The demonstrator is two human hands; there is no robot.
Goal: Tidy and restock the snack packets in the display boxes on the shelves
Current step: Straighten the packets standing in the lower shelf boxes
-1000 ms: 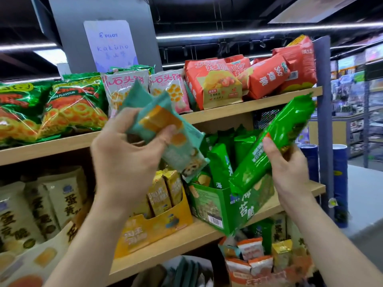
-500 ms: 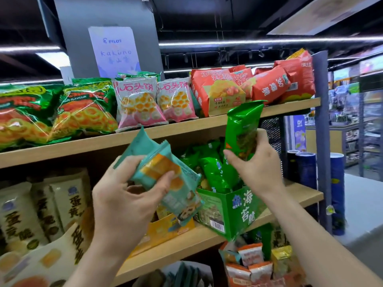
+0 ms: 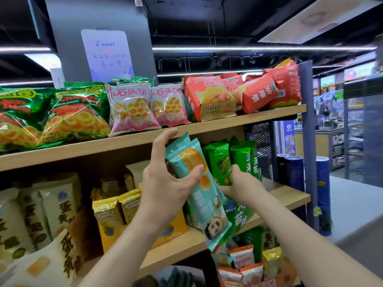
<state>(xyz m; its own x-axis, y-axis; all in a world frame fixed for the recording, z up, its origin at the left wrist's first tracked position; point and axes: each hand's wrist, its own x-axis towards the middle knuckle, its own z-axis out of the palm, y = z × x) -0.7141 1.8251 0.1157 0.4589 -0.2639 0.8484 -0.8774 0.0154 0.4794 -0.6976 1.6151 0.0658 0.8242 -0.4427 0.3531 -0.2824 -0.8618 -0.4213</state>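
My left hand (image 3: 165, 183) grips a small stack of long teal snack packets (image 3: 199, 189) with an orange cake picture, held in front of the middle shelf. Behind them my right hand (image 3: 242, 187) reaches into the green display box (image 3: 238, 216), its fingers curled round the lower end of an upright green seaweed packet (image 3: 219, 162). More green packets (image 3: 244, 156) stand in the same box. To the left sits a yellow display box (image 3: 174, 228) with gold packets (image 3: 116, 208) standing in it.
The top shelf (image 3: 207, 125) carries green ring-snack bags (image 3: 76, 112), pink-and-white bags (image 3: 132, 108) and red bags (image 3: 257, 94). Cream packets (image 3: 31, 214) fill the middle shelf's left. Mixed small packets (image 3: 244, 264) lie below. Blue tubes (image 3: 294, 175) stand right of the shelf upright.
My right hand has lowered the green packet into the green box. My left hand has carried the teal packets up and to the right, in front of that box.
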